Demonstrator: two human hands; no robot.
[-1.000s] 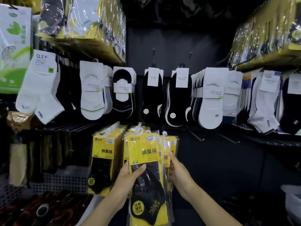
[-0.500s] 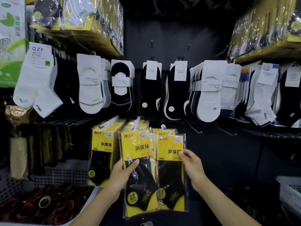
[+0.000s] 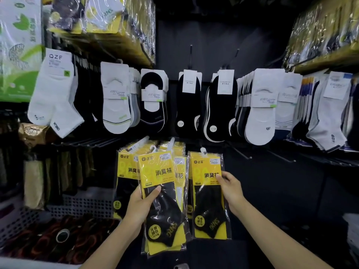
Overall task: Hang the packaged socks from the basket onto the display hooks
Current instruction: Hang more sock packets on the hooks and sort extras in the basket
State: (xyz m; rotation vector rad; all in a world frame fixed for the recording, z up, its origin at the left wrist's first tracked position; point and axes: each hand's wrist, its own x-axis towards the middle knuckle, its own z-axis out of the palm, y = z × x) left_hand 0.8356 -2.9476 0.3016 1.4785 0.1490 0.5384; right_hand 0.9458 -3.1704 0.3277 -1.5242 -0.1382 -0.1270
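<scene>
My left hand [image 3: 142,205] grips a small stack of yellow-and-black packaged socks [image 3: 162,199], thumb across the front pack. My right hand [image 3: 230,188] pinches the right edge of a single yellow sock pack [image 3: 207,193], held upright just right of the stack; its white hanger tab [image 3: 203,150] is at the top. Behind them, more of the same yellow packs [image 3: 127,169] hang on white-tipped display hooks [image 3: 142,141]. To the right, bare dark hooks [image 3: 241,153] stick out from the black panel.
Rows of white and black carded socks [image 3: 261,105] hang above. A perforated grey basket [image 3: 23,220] with dark packaged items sits at lower left. Shelves of wrapped yellow packs [image 3: 320,32] overhang on both sides. A pale crate [image 3: 351,228] stands at lower right.
My right hand has pulled one pack out of the stack and moved it to the right, clear of the others. My left hand keeps holding the rest.
</scene>
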